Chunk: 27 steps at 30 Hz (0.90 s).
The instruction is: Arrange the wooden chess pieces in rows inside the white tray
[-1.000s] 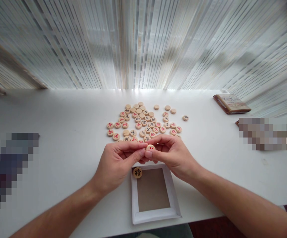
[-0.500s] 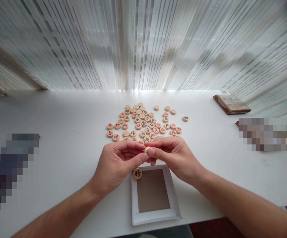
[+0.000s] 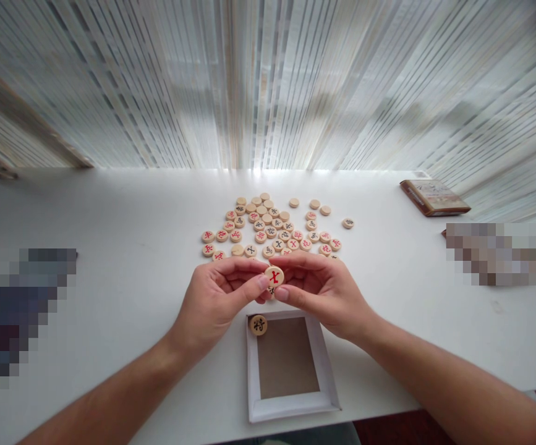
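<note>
A round wooden xiangqi piece (image 3: 274,276) with a red character faces me between my two hands. My left hand (image 3: 224,293) is closed on it, thumb at its left edge. My right hand (image 3: 321,287) curls round the other side, with the index fingertip at its top and the thumb by its lower edge. Just below, part of a piece with a black mark shows between the fingers. Nearer to me lies a shallow white box tray (image 3: 290,405) with a brown bottom. One black-character piece (image 3: 258,325) sits in its far left corner.
Beyond my hands, several loose xiangqi pieces (image 3: 271,232) are spread on the white table (image 3: 133,222), some face up, some blank side up. A brown box (image 3: 436,196) lies at the back right. Blurred-out items lie at both sides. A striped curtain (image 3: 258,86) hangs behind.
The held piece has turned from edge-on so its red character faces me. My right thumb has shifted off its face and slightly down. The view has moved a little.
</note>
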{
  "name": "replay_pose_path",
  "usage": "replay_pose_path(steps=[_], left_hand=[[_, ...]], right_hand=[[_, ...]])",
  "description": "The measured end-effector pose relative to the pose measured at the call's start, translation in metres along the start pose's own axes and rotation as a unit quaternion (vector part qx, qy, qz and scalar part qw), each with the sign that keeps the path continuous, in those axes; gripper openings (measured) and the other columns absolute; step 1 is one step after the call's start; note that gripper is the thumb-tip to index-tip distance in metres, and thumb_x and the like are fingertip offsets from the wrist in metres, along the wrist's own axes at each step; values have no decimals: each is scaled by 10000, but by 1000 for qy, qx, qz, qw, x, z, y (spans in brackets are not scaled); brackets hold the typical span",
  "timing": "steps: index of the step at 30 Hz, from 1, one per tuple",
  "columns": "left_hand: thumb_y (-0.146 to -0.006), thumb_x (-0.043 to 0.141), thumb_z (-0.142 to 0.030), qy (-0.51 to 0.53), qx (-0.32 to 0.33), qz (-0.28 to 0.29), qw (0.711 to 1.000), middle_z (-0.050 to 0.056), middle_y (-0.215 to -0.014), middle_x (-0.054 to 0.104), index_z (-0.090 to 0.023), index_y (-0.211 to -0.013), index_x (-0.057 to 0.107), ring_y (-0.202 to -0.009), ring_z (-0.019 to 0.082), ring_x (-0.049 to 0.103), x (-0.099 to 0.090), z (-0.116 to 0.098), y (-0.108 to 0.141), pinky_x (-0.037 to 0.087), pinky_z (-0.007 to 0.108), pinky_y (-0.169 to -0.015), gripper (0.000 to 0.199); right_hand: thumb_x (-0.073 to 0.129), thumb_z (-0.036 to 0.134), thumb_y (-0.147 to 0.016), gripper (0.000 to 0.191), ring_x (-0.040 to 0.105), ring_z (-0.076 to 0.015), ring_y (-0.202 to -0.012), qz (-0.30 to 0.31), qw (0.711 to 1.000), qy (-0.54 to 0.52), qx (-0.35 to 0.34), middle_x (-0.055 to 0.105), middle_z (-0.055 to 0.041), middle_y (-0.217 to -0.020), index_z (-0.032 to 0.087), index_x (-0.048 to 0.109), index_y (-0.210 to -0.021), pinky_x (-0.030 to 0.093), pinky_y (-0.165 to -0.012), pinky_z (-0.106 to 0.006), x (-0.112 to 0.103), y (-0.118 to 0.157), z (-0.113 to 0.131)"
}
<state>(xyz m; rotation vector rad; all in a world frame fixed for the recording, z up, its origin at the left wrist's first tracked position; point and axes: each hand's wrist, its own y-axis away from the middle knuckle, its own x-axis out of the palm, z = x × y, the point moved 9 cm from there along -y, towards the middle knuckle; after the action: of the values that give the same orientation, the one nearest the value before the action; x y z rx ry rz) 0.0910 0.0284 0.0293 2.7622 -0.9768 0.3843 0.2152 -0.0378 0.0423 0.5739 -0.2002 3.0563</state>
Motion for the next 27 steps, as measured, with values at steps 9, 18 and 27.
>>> replay_pose_path(steps=[9,18,27], left_hand=[[-840,922,-247,-23,-12,37,999,44,-808,863,-202,-949,901,-710,144,809,10,-3,2,661,168,-690,121],[-851,914,-239,3,-14,23,1000,47,-807,856,-179,-943,874,-716,160,809,7,0,1,667,208,-694,117],[-900,873,-295,11,-27,27,999,40,-740,812,-169,-977,883,-685,134,746,5,3,0,640,213,-685,148]], right_hand=[[1035,210,-669,270,758,-134,-660,-75,995,11,67,819,-35,-757,181,867,-879,619,-584,-185,-13,2,-7],[984,188,-753,336,810,-156,-689,-70,996,51,-9,841,-25,-801,226,852,-1060,668,-625,-202,-13,4,5],[918,208,-841,256,827,-196,-686,-63,954,260,-132,849,-39,-819,205,838,-1084,723,-660,-280,-5,10,29]])
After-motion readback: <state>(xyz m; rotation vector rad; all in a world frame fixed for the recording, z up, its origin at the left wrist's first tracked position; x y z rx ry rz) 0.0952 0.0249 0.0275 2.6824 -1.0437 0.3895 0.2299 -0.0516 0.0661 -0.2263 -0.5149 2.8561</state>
